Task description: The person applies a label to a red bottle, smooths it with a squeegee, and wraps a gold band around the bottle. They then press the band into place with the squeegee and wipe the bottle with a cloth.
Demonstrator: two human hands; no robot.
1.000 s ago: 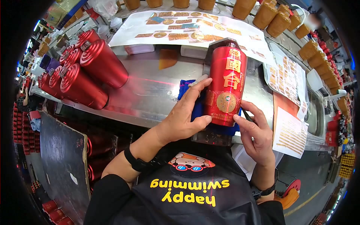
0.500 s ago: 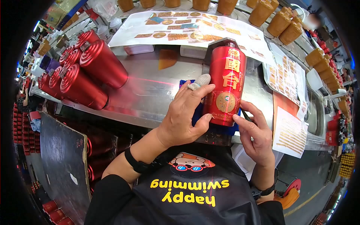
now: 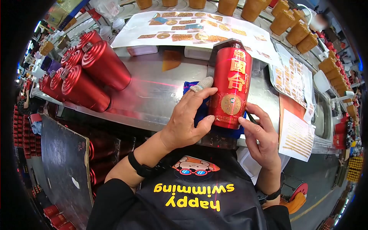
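Red bottle: the metallic bottle (image 3: 230, 103), with raised gold characters and a round gold emblem, lies at the middle of the worker's reach, neck towards 12 o'clock and base towards 6, on a blue cloth (image 3: 234, 133)
Black holder: the angular holder (image 3: 216, 47) stands around the bottle's neck end, at 12 o'clock
Left hand: the left hand (image 3: 188, 119) is at the bottle's 8 o'clock; its fingers are spread, forefinger and thumb well apart, their tips at the bottle's left edge; a whitish knitted finger cover (image 3: 207, 82) sits on another fingertip
Right hand: the right hand (image 3: 262, 138) is at the bottle's 5 o'clock, thumb tip against the lower right edge, forefinger bent just beside it; a slim dark tool (image 3: 251, 117) shows between them, though I cannot tell whether the fingers pinch it
Metal table: the shiny table (image 3: 147, 96) carries a group of plain red bottles (image 3: 107, 67) at 9 o'clock from the bottle
Label sheets: a large white sheet (image 3: 130, 33) with gold labels (image 3: 182, 37) spreads at 11 o'clock, a smaller sticker sheet (image 3: 281, 53) lies near 3, and a paper with gold strips (image 3: 297, 136) at 4
Brown jars: a row of brown jars (image 3: 298, 33) curves from 11 round to 2 o'clock
Apron: the black apron (image 3: 191, 214), printed "happy swimming", fills 6 to 7 o'clock
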